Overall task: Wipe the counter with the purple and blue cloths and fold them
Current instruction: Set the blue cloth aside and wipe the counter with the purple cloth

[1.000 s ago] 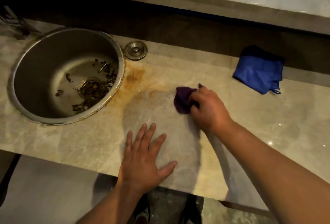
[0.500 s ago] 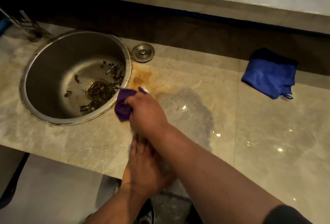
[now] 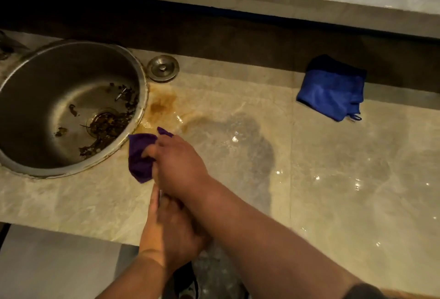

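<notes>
My right hand (image 3: 177, 165) grips a bunched purple cloth (image 3: 139, 156) and presses it on the beige marble counter (image 3: 333, 191), right beside the sink rim. My right forearm crosses over my left hand (image 3: 166, 229), which lies flat on the counter near the front edge with nothing in it; its fingers are partly hidden. A folded blue cloth (image 3: 332, 89) lies at the back right, against the dark backsplash. A brown stain (image 3: 162, 104) marks the counter by the sink, and a wet patch (image 3: 242, 146) spreads to the right of my hand.
A round steel sink (image 3: 47, 79) with dark debris around its drain sits at the left. A metal drain stopper (image 3: 163, 68) lies behind the sink's right rim. The counter's front edge (image 3: 71, 229) runs along the lower left, above the floor.
My right hand swept the purple cloth leftward from mid-counter to the sink rim, crossing over my left hand. A wet trail now shows where it wiped. My left hand stayed put.
</notes>
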A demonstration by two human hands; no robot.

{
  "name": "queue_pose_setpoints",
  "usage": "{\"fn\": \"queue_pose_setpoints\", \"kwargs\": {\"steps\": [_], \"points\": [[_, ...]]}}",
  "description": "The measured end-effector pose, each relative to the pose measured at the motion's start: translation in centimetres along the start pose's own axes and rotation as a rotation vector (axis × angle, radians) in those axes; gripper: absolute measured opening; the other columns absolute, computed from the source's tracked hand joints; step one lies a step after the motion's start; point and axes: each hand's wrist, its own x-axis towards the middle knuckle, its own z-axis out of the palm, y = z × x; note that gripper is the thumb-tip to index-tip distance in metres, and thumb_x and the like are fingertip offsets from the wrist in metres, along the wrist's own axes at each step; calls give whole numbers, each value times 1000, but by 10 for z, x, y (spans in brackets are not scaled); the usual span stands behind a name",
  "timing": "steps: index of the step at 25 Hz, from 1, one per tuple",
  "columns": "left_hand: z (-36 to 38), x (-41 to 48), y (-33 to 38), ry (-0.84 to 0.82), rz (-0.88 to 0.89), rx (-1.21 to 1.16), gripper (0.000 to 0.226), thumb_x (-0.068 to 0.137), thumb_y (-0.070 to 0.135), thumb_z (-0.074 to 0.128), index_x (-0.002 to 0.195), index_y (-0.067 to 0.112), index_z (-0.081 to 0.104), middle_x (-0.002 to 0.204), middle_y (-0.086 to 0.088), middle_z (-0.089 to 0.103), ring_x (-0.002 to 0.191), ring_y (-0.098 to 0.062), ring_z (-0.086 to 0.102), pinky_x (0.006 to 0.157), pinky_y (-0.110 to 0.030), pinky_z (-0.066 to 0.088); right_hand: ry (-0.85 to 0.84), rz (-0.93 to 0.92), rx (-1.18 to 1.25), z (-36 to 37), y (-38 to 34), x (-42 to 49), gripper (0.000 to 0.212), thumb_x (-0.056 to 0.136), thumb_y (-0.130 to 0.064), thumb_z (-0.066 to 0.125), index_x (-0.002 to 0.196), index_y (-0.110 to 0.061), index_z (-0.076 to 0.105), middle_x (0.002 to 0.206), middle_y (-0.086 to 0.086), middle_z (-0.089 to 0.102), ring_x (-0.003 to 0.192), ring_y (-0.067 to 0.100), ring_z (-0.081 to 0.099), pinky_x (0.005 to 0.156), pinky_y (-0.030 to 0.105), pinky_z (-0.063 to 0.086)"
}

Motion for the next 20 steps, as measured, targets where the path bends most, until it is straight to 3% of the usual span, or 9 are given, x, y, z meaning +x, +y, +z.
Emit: {"fn": "queue_pose_setpoints", "kwargs": {"steps": [2, 7, 10, 13, 16, 18, 20], "points": [[1, 0, 2, 61, -12, -73, 76, 81, 73, 53, 132, 18, 70, 136, -12, 68, 142, -37, 51, 127, -64, 14, 94, 89, 67, -15, 29, -38, 34, 82, -16, 66, 113, -19, 78, 105, 8, 69, 97, 33, 62, 86, 42, 53], [-2, -1, 5, 116, -9, -151, 77, 82, 76, 57, 139, 24, 65, 157, 0, 53, 153, -25, 37, 124, -67, 19, 257, 419, -75, -100, 139, -114, 36, 84, -17, 62, 117, -21, 76, 110, 7, 68, 105, 31, 63, 93, 39, 51], [0, -1, 6, 146, -11, -184, 78, 80, 74, 59, 138, 23, 66, 159, 1, 51, 155, -24, 33, 126, -65, 14, 433, 611, -130, -122, 169, -86, 38, 81, -11, 60, 115, -19, 76, 108, 14, 67, 103, 40, 63, 90, 41, 52], [1, -1, 5, 184, -10, -216, 78, 79, 73, 60, 136, 21, 67, 157, -1, 53, 154, -27, 35, 126, -66, 16, 346, 452, -84, -80, 111, -43, 39, 74, -8, 63, 108, -16, 79, 101, 17, 70, 96, 42, 64, 86, 41, 50], [-1, -2, 4, 166, -16, -198, 79, 81, 77, 54, 136, 22, 66, 155, -2, 53, 154, -27, 34, 125, -66, 17, 192, 245, -68, -51, 81, -104, 35, 78, -14, 64, 110, -17, 76, 99, 10, 68, 90, 36, 61, 80, 42, 52], [1, -1, 4, 151, -17, -169, 79, 82, 78, 52, 137, 23, 65, 157, -1, 52, 154, -27, 34, 125, -65, 17, 247, 283, -77, -78, 120, -149, 35, 79, -15, 63, 112, -20, 75, 101, 7, 67, 92, 32, 60, 82, 41, 50], [1, -1, 5, 143, -23, -165, 79, 82, 78, 52, 137, 23, 65, 157, -1, 52, 154, -27, 34, 126, -64, 17, 398, 485, -148, -111, 172, -166, 36, 79, -11, 61, 111, -19, 76, 102, 11, 68, 95, 37, 63, 85, 43, 52]]}}
